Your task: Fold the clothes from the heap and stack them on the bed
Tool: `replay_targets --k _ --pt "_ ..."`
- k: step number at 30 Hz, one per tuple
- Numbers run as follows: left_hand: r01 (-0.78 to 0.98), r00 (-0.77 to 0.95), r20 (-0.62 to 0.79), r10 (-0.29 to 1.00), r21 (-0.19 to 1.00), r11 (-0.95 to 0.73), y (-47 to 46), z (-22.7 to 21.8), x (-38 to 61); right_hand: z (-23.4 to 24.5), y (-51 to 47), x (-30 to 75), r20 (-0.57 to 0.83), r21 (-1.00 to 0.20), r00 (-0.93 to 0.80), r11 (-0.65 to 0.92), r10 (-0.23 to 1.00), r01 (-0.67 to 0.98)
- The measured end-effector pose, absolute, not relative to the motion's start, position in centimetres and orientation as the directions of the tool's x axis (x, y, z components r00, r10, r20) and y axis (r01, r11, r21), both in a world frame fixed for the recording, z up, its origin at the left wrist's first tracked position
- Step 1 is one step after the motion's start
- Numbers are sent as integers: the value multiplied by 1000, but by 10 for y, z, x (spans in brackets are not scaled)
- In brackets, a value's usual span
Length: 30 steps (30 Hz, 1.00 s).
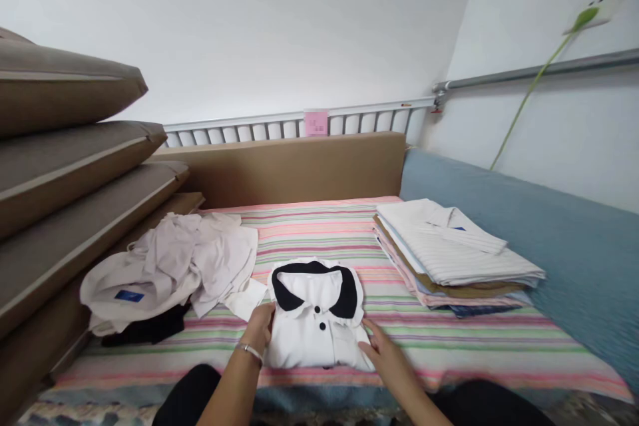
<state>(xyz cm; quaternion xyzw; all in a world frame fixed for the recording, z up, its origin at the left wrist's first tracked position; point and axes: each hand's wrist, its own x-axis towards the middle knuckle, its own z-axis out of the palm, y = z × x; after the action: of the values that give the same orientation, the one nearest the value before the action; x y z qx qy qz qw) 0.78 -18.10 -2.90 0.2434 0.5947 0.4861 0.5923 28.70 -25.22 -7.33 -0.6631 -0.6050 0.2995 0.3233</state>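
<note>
A white shirt point(304, 346) with a black collar and black buttons lies folded into a compact bundle in front of me, collar up. My left hand point(259, 329) holds its left side, with the fingertips partly hidden at the edge. At the opposite side my right hand point(379, 346) grips the shirt's edge, thumb and forefinger against the fabric. Left of the shirt is a loose heap of pale clothes point(194, 253) with a blue label, and a black garment point(150, 327) shows beneath it. To the right stands a stack of folded clothes point(449, 246), a white striped shirt on top.
A striped sheet point(319, 226) covers the surface. Thick brown cushions point(74, 160) are piled along the left. A brown backrest point(299, 170) runs across the back before a white radiator point(279, 130). The blue side bolster point(524, 213) borders the right, below a grey pipe point(539, 72).
</note>
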Motion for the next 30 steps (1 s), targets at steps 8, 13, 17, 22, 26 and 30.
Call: replay_targets --k 8,13,17,22,26,30 --pt "-8 -291 -141 946 989 145 -179 -25 10 -68 -255 286 -21 -780 107 -84 994 621" --pt "336 -342 36 939 938 86 -178 -28 1 -69 -254 285 -25 -774 106 -86 994 628" --pt "480 -339 46 940 868 131 -186 -32 -7 -65 -248 296 -64 -827 60 -87 996 556" --pt "783 -232 325 917 621 -22 -172 -14 -11 -25 -223 309 169 -769 127 50 978 638" --pt "910 61 365 929 363 -202 -140 5 -1 14 -183 291 339 -587 4 208 941 783" --pt "928 197 282 939 255 -272 -108 7 14 25 -142 262 327 -420 -140 277 935 864"
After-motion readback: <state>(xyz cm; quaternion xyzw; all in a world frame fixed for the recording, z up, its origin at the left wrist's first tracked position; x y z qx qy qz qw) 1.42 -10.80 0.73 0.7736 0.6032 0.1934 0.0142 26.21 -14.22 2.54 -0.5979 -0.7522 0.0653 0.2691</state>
